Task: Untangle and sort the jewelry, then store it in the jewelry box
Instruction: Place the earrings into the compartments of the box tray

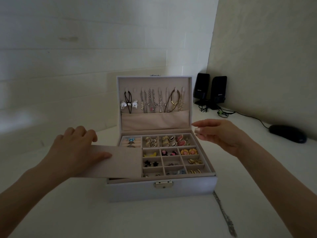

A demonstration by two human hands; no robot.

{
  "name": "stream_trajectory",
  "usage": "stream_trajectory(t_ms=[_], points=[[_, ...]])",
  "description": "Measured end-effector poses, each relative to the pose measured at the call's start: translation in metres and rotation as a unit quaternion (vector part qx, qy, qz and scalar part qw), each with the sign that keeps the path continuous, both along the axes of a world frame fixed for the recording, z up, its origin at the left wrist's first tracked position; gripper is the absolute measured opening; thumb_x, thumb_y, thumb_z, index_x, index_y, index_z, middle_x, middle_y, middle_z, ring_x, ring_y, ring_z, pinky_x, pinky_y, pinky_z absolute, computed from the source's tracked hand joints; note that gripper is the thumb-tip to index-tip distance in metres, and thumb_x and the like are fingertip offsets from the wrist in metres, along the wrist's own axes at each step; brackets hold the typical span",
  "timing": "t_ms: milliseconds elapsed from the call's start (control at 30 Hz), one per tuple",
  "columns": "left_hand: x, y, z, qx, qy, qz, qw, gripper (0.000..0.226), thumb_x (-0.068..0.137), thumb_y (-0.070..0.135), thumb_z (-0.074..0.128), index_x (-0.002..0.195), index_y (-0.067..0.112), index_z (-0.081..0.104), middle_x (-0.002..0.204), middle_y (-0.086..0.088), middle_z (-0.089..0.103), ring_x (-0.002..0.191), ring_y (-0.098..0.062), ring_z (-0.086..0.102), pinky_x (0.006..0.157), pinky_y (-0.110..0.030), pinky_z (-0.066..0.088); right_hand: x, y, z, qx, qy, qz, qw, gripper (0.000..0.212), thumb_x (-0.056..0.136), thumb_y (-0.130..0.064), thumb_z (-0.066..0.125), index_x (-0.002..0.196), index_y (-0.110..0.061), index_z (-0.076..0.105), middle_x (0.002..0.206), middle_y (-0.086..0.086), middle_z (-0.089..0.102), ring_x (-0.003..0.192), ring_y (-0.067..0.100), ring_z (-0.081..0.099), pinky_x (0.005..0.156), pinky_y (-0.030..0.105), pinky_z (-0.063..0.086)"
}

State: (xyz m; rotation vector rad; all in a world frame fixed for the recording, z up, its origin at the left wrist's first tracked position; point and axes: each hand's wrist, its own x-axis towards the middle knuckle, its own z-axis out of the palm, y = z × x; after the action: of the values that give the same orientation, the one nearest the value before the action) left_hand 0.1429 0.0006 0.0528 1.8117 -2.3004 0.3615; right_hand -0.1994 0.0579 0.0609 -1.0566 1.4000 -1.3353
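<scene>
An open grey jewelry box [137,191] stands in the middle of the white table, its lid upright. Several necklaces [152,102] hang inside the lid above a beige pocket. The divided tray holds rings [131,142] at the back left and many earrings [171,158] in small compartments. My left hand [77,150] grips a flat beige velvet cover panel [120,162] that lies tilted over the tray's left part, thumb on top. My right hand [217,133] hovers just right of the box's back corner, fingers loosely curled, holding nothing I can see.
A thin chain-like strip [224,215] lies on the table by the box's front right corner. Two black speakers [211,90] with cables stand in the back right corner. A dark mouse [288,135] sits at the right. Walls close in behind and to the right.
</scene>
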Motion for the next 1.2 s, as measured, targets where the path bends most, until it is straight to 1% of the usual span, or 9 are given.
stream_trajectory(t_ms=[167,367,500,600,700,767,867,1033,1200], points=[[0.002,0.003,-0.001,0.043,0.014,0.057,0.997,0.069,0.074,0.075,0.043,0.118,0.022,0.043,0.123,-0.003,0.048,0.113,-0.026,0.053,0.086,-0.035,0.044,-0.003,0.0,-0.006,0.011,-0.063,-0.017,0.998,0.022,0.085,0.013,0.054,0.095,-0.001,0.067,0.092,0.013,0.067,0.081,0.018,0.065,0.06,0.017,0.054],[0.006,-0.004,-0.005,0.054,0.05,0.072,0.995,0.068,0.069,0.075,0.045,0.111,0.022,0.045,0.116,-0.005,0.047,0.103,-0.031,0.058,0.079,-0.036,0.043,-0.006,0.002,-0.009,0.015,0.008,-0.003,1.0,0.021,0.082,0.013,0.058,0.092,-0.002,0.068,0.087,0.013,0.066,0.074,0.016,0.066,0.061,0.017,0.054],[0.005,-0.015,-0.018,-0.047,0.039,0.012,0.998,0.056,0.057,0.047,0.083,0.087,0.005,0.061,0.085,-0.019,0.055,0.071,-0.042,0.06,0.061,-0.049,0.05,-0.002,0.0,-0.008,0.009,0.074,0.011,0.997,0.017,0.081,0.009,0.062,0.088,-0.005,0.069,0.085,0.011,0.066,0.071,0.014,0.068,0.063,0.017,0.055],[-0.014,-0.012,-0.013,-0.128,0.03,-0.081,0.988,0.048,0.052,0.041,0.089,0.074,0.007,0.063,0.071,-0.015,0.058,0.064,-0.036,0.059,0.056,-0.041,0.046,0.001,-0.005,-0.007,-0.013,0.095,0.009,0.995,0.016,0.08,0.007,0.064,0.086,-0.007,0.07,0.087,0.012,0.066,0.071,0.013,0.069,0.064,0.017,0.054],[-0.05,-0.003,0.002,-0.019,0.126,-0.279,0.952,0.026,0.073,0.056,0.053,0.076,0.031,0.058,0.076,0.014,0.055,0.072,-0.008,0.057,0.056,-0.025,0.041,0.001,-0.008,-0.007,-0.024,0.104,-0.001,0.994,0.017,0.08,0.005,0.066,0.087,-0.009,0.07,0.088,0.011,0.067,0.069,0.012,0.069,0.064,0.016,0.054],[-0.078,0.001,0.003,0.102,0.154,-0.357,0.916,0.01,0.079,0.049,0.054,0.075,0.04,0.053,0.079,0.021,0.052,0.077,0.003,0.052,0.065,-0.021,0.042,-0.001,-0.01,-0.008,-0.027,0.106,-0.012,0.994,0.017,0.081,0.005,0.065,0.087,-0.01,0.07,0.089,0.011,0.068,0.07,0.013,0.069,0.066,0.018,0.055],[-0.109,0.003,-0.001,0.109,0.108,-0.398,0.905,0.016,0.085,0.032,0.065,0.081,0.041,0.052,0.082,0.021,0.049,0.079,0.006,0.048,0.074,-0.018,0.043,-0.007,-0.011,-0.01,-0.026,0.103,-0.026,0.994,0.017,0.083,0.005,0.064,0.09,-0.008,0.071,0.084,0.007,0.068,0.069,0.013,0.069,0.068,0.02,0.056],[-0.115,-0.003,0.012,0.143,0.091,-0.444,0.88,0.024,0.078,0.034,0.073,0.074,0.042,0.05,0.082,0.022,0.051,0.09,0.005,0.047,0.073,-0.008,0.038,-0.016,-0.007,-0.014,-0.029,0.094,-0.026,0.995,0.016,0.082,0.005,0.065,0.088,-0.008,0.071,0.076,0.004,0.07,0.069,0.016,0.07,0.068,0.02,0.057],[-0.122,0.003,0.007,0.237,-0.011,-0.478,0.846,0.018,0.082,0.037,0.068,0.086,0.04,0.051,0.097,0.02,0.044,0.097,0.005,0.036,0.079,-0.01,0.032,-0.014,-0.007,-0.018,-0.026,0.089,-0.026,0.995,0.016,0.082,0.005,0.064,0.089,-0.008,0.071,0.083,0.008,0.069,0.071,0.016,0.069,0.068,0.021,0.057]])
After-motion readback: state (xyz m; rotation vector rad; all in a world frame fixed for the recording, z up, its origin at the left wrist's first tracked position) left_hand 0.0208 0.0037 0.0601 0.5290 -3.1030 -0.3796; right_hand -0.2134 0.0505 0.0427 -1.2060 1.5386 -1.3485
